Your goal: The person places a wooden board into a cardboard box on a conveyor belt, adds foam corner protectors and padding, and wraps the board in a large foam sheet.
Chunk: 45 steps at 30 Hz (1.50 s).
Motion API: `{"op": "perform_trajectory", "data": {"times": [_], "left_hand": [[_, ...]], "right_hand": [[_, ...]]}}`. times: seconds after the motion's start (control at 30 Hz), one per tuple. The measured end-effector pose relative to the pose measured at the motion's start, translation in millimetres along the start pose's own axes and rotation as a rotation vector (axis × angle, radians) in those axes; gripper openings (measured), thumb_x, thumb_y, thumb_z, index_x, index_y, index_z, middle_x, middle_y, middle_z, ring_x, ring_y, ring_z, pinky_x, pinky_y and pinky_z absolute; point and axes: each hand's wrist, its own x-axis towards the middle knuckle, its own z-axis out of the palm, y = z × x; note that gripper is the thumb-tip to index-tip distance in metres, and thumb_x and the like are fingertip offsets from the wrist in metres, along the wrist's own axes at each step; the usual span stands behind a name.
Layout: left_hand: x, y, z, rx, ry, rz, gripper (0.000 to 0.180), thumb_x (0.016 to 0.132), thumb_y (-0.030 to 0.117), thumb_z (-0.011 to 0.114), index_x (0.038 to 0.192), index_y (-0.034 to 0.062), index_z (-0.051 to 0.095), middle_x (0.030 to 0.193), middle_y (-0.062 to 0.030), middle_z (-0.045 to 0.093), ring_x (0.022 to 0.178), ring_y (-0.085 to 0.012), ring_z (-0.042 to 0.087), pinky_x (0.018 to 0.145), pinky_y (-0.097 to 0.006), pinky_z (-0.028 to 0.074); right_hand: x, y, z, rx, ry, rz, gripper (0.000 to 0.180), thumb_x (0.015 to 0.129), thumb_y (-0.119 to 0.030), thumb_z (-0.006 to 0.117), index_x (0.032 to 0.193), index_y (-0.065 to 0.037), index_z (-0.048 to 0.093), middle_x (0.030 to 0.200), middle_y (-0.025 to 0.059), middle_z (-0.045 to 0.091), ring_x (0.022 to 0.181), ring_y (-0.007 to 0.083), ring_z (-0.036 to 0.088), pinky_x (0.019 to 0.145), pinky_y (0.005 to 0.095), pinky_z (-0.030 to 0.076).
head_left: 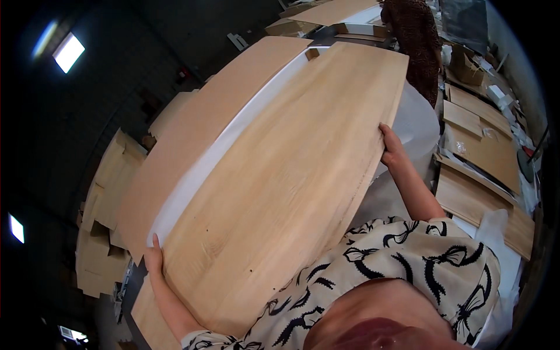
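Observation:
A long, light wood-grain panel (pixel 280 157) stretches across the middle, tilted up in front of me. My left hand (pixel 153 258) is closed on its left edge near the lower corner, with a fingertip up and part of the fingers hidden. On the panel's right long edge, toward the far end, my right hand (pixel 392 144) grips with the thumb side showing and the other fingers hidden. A few small dark holes dot the panel's near part. Beyond its left edge lies a white-lined open carton with a brown cardboard flap (pixel 204 111). Another pale wood board (pixel 150 315) shows below my left forearm.
Folded cardboard (pixel 111 204) is stacked at the left. Translucent wrapping sheet (pixel 417 119) hangs beyond the panel's right edge. More wood boards (pixel 464 184) and packing scraps line the right side. A person in dark patterned clothing (pixel 411 46) stands at the far end.

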Motion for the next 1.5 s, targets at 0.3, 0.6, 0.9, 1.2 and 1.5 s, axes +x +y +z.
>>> {"op": "perform_trajectory", "data": {"times": [0.3, 0.6, 0.9, 1.2, 1.5], "left_hand": [[-42, -23, 19, -0.090, 0.166, -0.040, 0.081, 0.079, 0.066, 0.031, 0.082, -0.0095, 0.061, 0.086, -0.0287, 0.058, 0.087, -0.0403, 0.054, 0.076, -0.045, 0.040], [-61, -28, 9, -0.092, 0.332, 0.032, 0.078, 0.081, 0.061, 0.034, 0.075, -0.0129, 0.059, 0.075, -0.0298, 0.057, 0.078, -0.0416, 0.055, 0.071, -0.046, 0.041], [-23, -28, 35, -0.173, 0.209, 0.038, 0.072, 0.082, 0.057, 0.039, 0.067, -0.0108, 0.057, 0.064, -0.0276, 0.055, 0.066, -0.0398, 0.054, 0.065, -0.045, 0.040], [11, 19, 48, -0.145, 0.126, 0.063, 0.067, 0.081, 0.055, 0.043, 0.064, -0.0081, 0.058, 0.064, -0.0249, 0.055, 0.063, -0.0361, 0.054, 0.063, -0.043, 0.040], [40, -63, 103, -0.244, -0.148, -0.017, 0.053, 0.085, 0.048, 0.035, 0.117, 0.0088, 0.051, 0.116, -0.0194, 0.050, 0.109, -0.0324, 0.047, 0.094, -0.040, 0.034]], "right_hand": [[18, 5, 20, 0.044, -0.133, 0.035, 0.042, 0.089, -0.022, 0.036, 0.121, 0.005, 0.035, 0.116, 0.0182, 0.049, 0.104, 0.0280, 0.051, 0.089, 0.0405, 0.043], [3, 14, 22, 0.065, -0.114, 0.069, 0.044, 0.089, -0.024, 0.038, 0.122, 0.004, 0.034, 0.114, 0.0187, 0.049, 0.104, 0.0281, 0.051, 0.088, 0.0423, 0.043], [8, 13, 7, -0.003, 0.036, 0.071, 0.039, 0.088, -0.024, 0.038, 0.117, 0.002, 0.041, 0.112, 0.0159, 0.052, 0.099, 0.0258, 0.054, 0.086, 0.0403, 0.044], [15, 5, -15, -0.107, 0.110, 0.096, 0.041, 0.089, -0.024, 0.036, 0.118, 0.003, 0.037, 0.114, 0.0167, 0.049, 0.103, 0.0289, 0.050, 0.092, 0.0432, 0.039], [45, 14, -35, -0.074, 0.055, 0.291, 0.035, 0.082, -0.032, 0.046, 0.105, -0.005, 0.048, 0.094, 0.0089, 0.055, 0.085, 0.0238, 0.053, 0.078, 0.0399, 0.044]]}}
